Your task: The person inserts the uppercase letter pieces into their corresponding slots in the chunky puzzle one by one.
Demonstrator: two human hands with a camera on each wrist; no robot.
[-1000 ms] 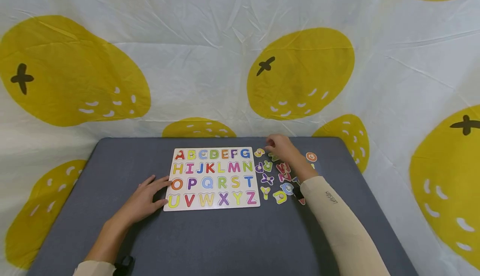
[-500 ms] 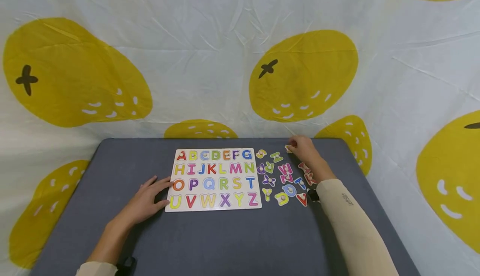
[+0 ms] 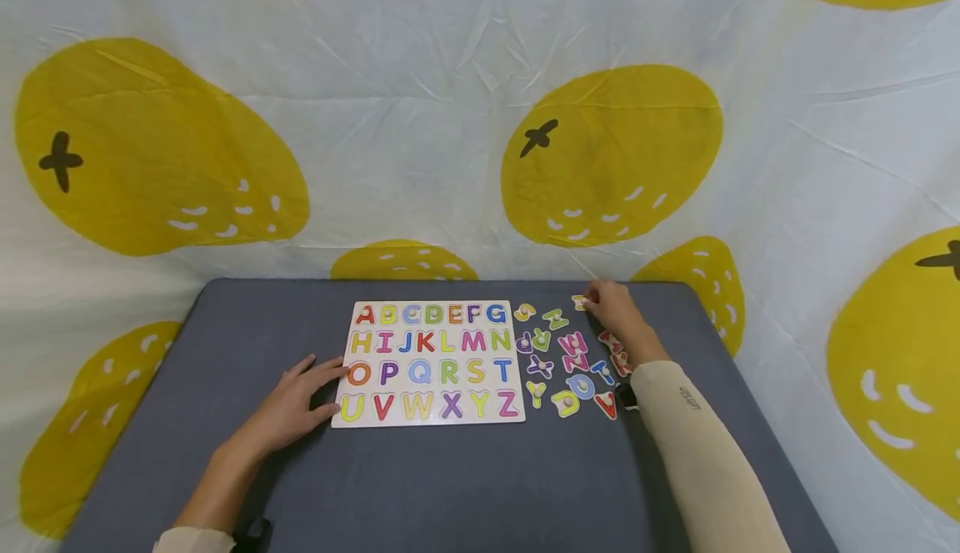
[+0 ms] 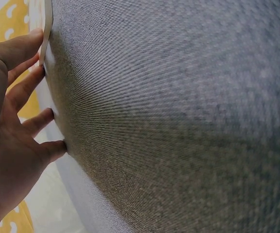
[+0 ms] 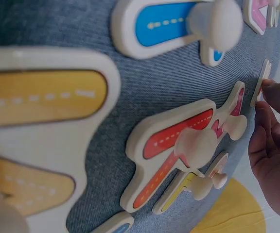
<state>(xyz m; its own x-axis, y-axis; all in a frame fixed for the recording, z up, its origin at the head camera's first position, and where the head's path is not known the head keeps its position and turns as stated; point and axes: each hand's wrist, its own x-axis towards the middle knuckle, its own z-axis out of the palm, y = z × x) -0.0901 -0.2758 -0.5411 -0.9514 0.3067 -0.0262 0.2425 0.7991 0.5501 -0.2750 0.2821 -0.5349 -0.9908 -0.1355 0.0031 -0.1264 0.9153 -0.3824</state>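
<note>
My left hand rests at the left edge of a pale wooden alphabet board, fingers spread. In the left wrist view, the left hand has its thumb and a finger right at the board's edge, other fingertips on the cloth. At the back right, my right hand pinches a small yellowish letter puzzle piece. The right wrist view shows the letter piece nearly edge-on between thumb and fingers of the right hand. Knobs show on the board's top-row letters.
Loose knobbed letter pieces lie right of the board, including a blue Q, a purple X and a yellow Y. Red pieces lie beside the right forearm. A patterned curtain hangs behind the grey table.
My right hand has moved right from near the green piece to the back right corner of the loose letters, where it pinches a piece. The left hand stays at the board; the view shifts slightly.
</note>
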